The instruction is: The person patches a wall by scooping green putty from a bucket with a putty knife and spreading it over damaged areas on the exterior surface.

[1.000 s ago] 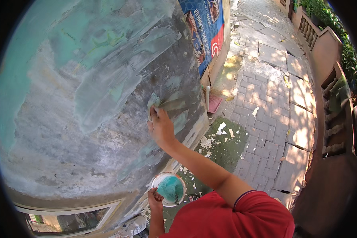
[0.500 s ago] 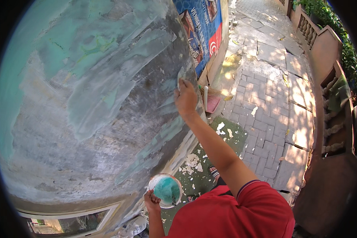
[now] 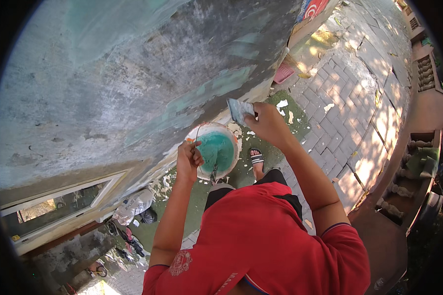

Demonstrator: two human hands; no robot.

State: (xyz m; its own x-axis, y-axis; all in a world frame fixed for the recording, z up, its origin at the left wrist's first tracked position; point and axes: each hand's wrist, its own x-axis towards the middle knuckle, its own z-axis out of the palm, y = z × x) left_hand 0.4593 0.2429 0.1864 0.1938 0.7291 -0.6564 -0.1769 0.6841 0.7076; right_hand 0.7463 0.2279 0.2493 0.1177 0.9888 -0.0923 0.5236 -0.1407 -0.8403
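Observation:
My left hand [image 3: 188, 160] is closed round the thin wire handle [image 3: 197, 132] of a white bucket [image 3: 235, 147]. Wet teal filler paste [image 3: 219, 148] lies inside the bucket, and a dark stick-like thing [image 3: 214, 171] rests at its near side. Between the fingers and thumb of my right hand [image 3: 269, 125] is a flat putty knife [image 3: 238, 110], its broad blade smeared with pale grey-teal paste. The blade is up and to the right of the bucket, apart from it. On the left stands a grey wall [image 3: 98, 103] with patchy teal streaks.
A window [image 3: 59, 206] is set low in the wall at left. Plastic bags [image 3: 134, 206] and shoes [image 3: 128, 238] lie below it. White paint flakes litter the green ground [image 3: 293, 105]. A pink dustpan [image 3: 283, 73] stands by the wall; a paved path [image 3: 339, 123] and balustrade [image 3: 408, 182] run along the right.
My right hand has come away from the wall and down toward the bucket with the putty knife. The view has tilted down, and my left hand still grips the bucket's handle.

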